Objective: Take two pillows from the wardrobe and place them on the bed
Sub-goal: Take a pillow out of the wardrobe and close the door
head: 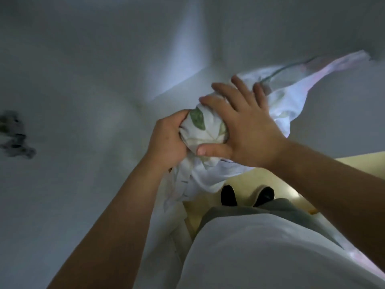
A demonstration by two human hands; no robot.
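Note:
A white pillow (pixel 205 130) with green leaf prints sits bunched up between both hands at the centre of the view. My left hand (pixel 168 140) grips its near end from the left, fingers closed into the cloth. My right hand (pixel 241 124) lies over the top and right side, fingers spread and thumb pressed underneath. Loose fabric of the pillowcase (pixel 291 88) trails up to the right, and another fold hangs down below the hands. The bed (pixel 73 122), covered in a plain white sheet, fills the left and upper part of the view behind the pillow.
A dark blurred object (pixel 16 136) lies on the white surface at far left. A pale yellow floor (pixel 277 180) shows at lower right, with my two dark-socked feet (pixel 245 195) on it. A bright strip of light (pixel 183 59) crosses the sheet above the hands.

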